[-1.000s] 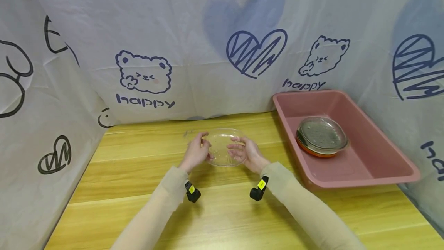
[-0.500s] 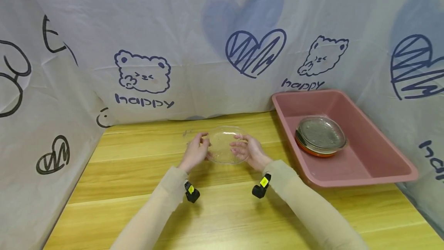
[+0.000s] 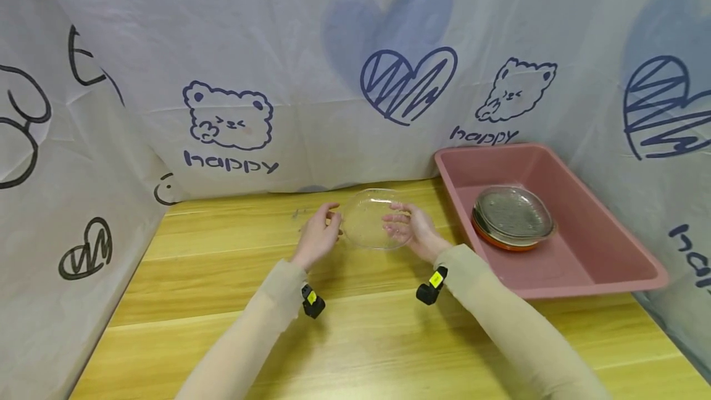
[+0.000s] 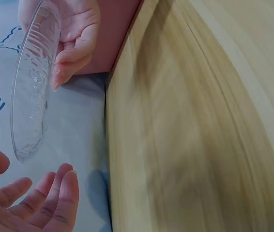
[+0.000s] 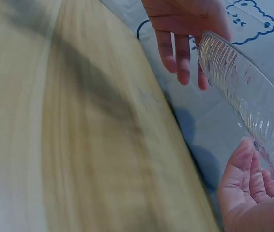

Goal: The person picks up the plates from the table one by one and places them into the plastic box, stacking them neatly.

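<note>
A clear glass plate (image 3: 368, 222) with a ribbed underside hangs above the wooden table. My right hand (image 3: 419, 232) grips its right side, with fingers under the glass. Seen in the left wrist view, the plate (image 4: 33, 92) is raised off the wood, and its near rim stands a small gap away from my left hand (image 4: 35, 203). The left fingers are loosely bent and hold nothing. In the right wrist view, fingertips of my right hand (image 5: 248, 188) touch the plate's (image 5: 246, 92) underside.
A pink tub (image 3: 555, 273) stands on the table's right side. Inside it lies a stack of round glass dishes (image 3: 515, 212) with an orange-rimmed piece (image 3: 502, 244) at the bottom. A printed white cloth (image 3: 311, 110) hangs behind the wooden table (image 3: 233, 252).
The glass plate has moved right and away from me with my right hand. My left hand, which was at the plate's left edge, now stands apart from it.
</note>
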`<state>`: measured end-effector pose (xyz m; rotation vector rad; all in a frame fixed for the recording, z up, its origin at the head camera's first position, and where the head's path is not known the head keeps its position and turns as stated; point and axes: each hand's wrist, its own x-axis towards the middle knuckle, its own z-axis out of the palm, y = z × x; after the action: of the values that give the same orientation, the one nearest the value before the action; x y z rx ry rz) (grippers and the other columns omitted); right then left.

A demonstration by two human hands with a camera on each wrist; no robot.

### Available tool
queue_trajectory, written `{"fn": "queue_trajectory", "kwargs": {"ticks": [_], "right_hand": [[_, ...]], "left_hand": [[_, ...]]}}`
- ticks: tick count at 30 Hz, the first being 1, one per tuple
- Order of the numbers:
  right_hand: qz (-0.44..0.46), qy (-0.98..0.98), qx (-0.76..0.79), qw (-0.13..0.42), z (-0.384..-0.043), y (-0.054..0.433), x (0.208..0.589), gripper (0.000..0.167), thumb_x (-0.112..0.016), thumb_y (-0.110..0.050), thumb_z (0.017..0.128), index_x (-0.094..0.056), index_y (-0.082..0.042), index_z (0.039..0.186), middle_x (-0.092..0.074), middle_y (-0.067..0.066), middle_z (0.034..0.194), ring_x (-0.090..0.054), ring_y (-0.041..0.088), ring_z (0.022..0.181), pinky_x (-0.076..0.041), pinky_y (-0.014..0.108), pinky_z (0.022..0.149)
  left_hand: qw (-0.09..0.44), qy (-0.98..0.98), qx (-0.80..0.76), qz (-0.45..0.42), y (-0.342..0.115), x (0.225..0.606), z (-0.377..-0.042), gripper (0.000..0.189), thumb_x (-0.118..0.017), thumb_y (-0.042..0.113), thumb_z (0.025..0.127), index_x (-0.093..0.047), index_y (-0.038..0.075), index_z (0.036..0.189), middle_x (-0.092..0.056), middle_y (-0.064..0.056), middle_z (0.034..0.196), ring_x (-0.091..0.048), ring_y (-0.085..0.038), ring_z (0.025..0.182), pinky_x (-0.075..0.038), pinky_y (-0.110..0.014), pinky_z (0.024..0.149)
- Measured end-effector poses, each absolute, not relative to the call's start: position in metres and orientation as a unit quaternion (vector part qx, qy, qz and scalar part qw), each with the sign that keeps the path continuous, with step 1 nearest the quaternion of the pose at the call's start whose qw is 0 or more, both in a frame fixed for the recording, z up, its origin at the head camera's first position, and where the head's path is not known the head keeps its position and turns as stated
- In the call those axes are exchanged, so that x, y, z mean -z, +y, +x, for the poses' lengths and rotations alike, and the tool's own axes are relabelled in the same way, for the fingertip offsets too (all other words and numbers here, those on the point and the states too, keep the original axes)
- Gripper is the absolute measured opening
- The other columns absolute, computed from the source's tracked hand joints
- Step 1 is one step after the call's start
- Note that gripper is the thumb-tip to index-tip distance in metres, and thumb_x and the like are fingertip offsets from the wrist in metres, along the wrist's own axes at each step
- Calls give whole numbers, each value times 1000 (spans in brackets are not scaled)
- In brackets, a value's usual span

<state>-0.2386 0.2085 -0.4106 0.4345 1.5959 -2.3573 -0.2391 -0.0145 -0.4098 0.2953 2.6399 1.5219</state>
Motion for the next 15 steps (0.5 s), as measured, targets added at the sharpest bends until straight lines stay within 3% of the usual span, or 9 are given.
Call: {"fn": "queue_trajectory", "kwargs": {"ticks": [5, 9, 15], "right_hand": [[144, 564, 804, 121, -242, 224, 400, 43, -30, -23, 108, -43, -3, 144, -64, 7, 104, -66, 14, 79, -59, 23, 73], [150, 576, 796, 111, -245, 238, 390, 46, -28, -24, 109, -39, -4, 149, -60, 12, 117, -67, 14, 80, -59, 25, 78], [146, 580, 797, 88, -249, 261, 375, 40, -27, -24, 109, -44, -8, 142, -62, 9, 117, -68, 14, 84, -59, 25, 80]], "left_hand": [[30, 869, -485, 98, -7, 405, -241, 46, -37, 30, 108, -44, 12, 150, -61, -15, 132, -70, -32, 107, -58, -34, 76], [13, 876, -470, 109, 0, 400, -243, 45, -38, 30, 108, -45, 12, 149, -60, -14, 134, -67, -29, 111, -58, -40, 84], [-27, 883, -446, 145, 18, 392, -244, 42, -40, 26, 108, -48, 10, 146, -61, -15, 132, -64, -30, 115, -57, -46, 95]]}}
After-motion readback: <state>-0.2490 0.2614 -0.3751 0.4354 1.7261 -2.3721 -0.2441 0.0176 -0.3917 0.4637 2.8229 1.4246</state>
